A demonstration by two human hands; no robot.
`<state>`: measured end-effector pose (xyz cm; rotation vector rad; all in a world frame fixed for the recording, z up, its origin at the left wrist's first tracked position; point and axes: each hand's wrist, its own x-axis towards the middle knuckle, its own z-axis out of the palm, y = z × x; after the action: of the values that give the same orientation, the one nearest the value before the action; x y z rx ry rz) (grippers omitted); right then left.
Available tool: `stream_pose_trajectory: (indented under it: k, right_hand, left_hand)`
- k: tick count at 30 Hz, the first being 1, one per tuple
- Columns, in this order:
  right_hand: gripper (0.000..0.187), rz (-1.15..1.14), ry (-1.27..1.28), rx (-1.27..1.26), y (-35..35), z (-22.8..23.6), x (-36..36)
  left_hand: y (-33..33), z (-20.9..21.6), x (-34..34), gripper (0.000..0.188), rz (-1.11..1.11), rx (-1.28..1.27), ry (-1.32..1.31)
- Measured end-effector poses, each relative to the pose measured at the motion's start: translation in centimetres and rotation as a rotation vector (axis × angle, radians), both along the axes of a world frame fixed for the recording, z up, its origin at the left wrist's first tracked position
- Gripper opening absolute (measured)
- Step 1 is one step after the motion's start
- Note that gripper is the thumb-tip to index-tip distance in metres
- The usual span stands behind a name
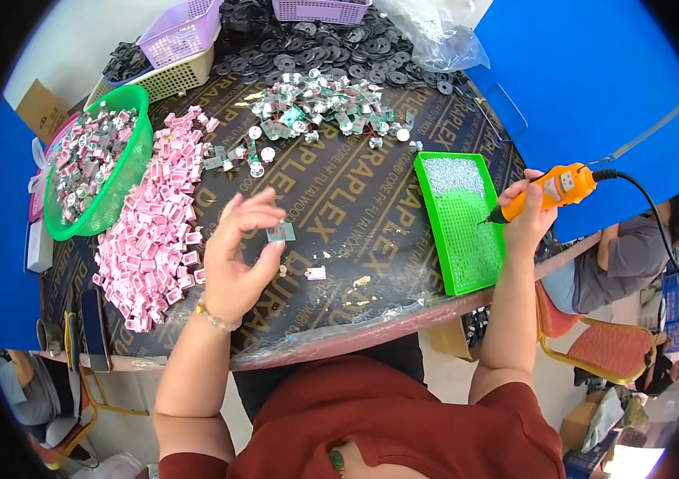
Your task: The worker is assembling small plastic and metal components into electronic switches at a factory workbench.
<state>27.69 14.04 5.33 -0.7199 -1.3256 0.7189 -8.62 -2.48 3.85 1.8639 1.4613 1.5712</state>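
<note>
My left hand (236, 259) pinches a small see-through greenish square piece (281, 232) between thumb and fingers, just above the table. On the table to its right lies a single small pink plastic case (315, 273). My right hand (525, 219) is wrapped round an orange electric screwdriver (551, 194) with a black cable. Its thin tip points down over a bright green tray (434, 231) with a dotted bottom. Small silvery screws (453, 176) are heaped at the tray's far end.
A heap of pink cases (152, 247) lies to the left, beside a green basket (142, 132) of pink and clear parts. Further back are green circuit pieces with wires (331, 104), black discs (307, 52) and a purple basket (180, 33). A blue panel (595, 88) stands at right.
</note>
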Motion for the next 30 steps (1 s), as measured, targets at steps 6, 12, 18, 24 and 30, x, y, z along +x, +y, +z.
stream_pose_trajectory:
  k: [6,12,18,24,30]
  right_hand:
    - [0.036,0.009,-0.005,-0.006,0.1,-0.2,0.0]
    - [0.037,-0.031,0.041,0.020,-0.3,0.1,0.1]
    - [0.054,0.063,0.127,0.139,-4.5,4.0,-3.2]
    - [0.061,0.358,0.077,0.110,-7.9,3.8,-8.7]
    - [0.059,0.636,0.192,-0.084,-9.6,3.1,-14.4]
  left_hand:
    - [-0.7,-0.9,1.1,0.027,-0.060,-0.176,-0.252]
    - [-0.8,-1.2,1.3,0.027,-0.233,-0.297,-0.686]
    - [-0.8,-2.0,1.5,0.026,-0.291,-0.429,-0.720]
    - [-1.1,-1.5,2.4,0.016,-0.206,-0.570,-0.186]
    - [-1.3,-2.7,1.8,0.017,-0.139,-0.307,0.353]
